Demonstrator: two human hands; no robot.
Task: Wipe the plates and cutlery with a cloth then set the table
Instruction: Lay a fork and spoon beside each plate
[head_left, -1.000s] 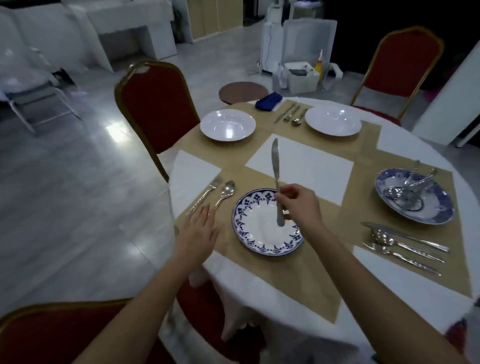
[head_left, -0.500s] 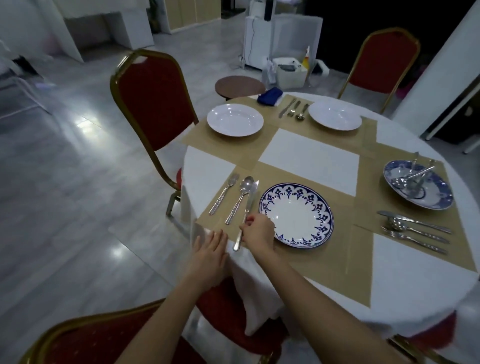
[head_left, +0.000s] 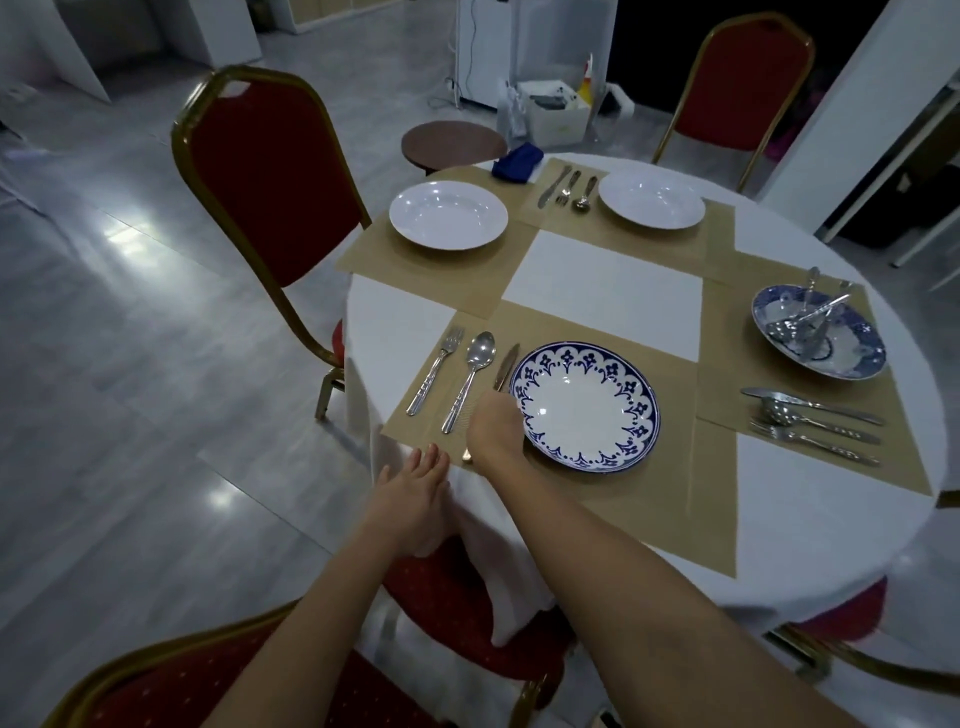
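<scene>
While cutlery (head_left: 810, 325) fills the far plate (head_left: 854, 359), right hand (head_left: 496, 434) grips the knife (head_left: 506, 366), left hand (head_left: 415, 491) lies flat.

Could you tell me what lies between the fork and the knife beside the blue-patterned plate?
A spoon, lying alongside both, shown in the head view.

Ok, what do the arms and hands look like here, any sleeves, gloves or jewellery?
No sleeves show anywhere up to the frame's edge. The left hand and right hand wear no gloves, and no watch, bracelet or ring is visible.
</scene>
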